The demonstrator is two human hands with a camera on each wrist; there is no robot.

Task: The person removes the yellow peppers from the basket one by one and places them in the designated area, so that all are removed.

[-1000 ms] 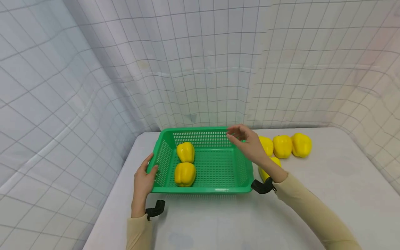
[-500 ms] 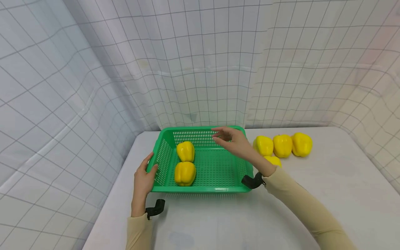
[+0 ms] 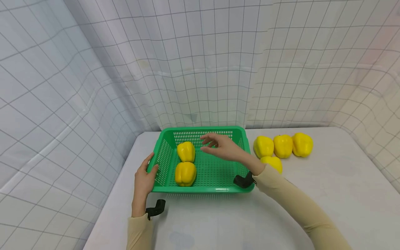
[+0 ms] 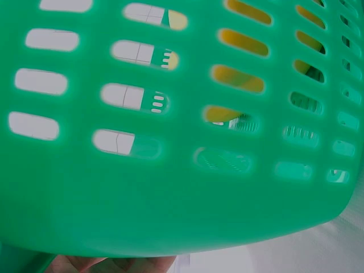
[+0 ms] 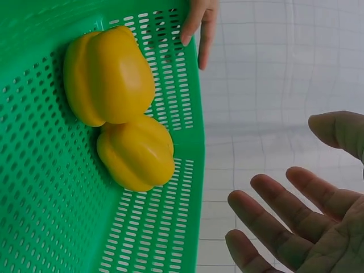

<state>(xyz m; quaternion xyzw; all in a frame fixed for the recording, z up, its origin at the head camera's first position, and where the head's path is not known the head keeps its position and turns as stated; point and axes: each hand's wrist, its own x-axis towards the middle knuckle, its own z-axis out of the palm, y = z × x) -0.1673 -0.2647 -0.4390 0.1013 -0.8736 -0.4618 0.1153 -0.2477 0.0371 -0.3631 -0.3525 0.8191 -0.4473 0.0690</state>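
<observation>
My left hand [image 3: 145, 180] grips the left rim of a green plastic basket [image 3: 197, 189], thumb over the inner side and fingers along the outside. In the left wrist view the slotted basket wall [image 4: 170, 199] fills most of the picture, and only a few fingers [image 4: 114, 264] show under it. Two yellow bell peppers [image 3: 186, 151] [image 3: 185, 174] sit one behind the other in the left part of the basket. Over the basket's right half hovers my right hand [image 3: 223, 148], holding nothing; its fingers [image 5: 284, 219] spread loosely in the right wrist view.
Several more yellow bell peppers [image 3: 283, 146] stand grouped on the white table [image 3: 337, 187], just right of the basket. A white gridded cloth [image 3: 200, 69] hangs behind and at both sides.
My right hand has moved left, from above the basket's right rim to over its inside, revealing more of the peppers on the table. My left hand and the basket stay in place.
</observation>
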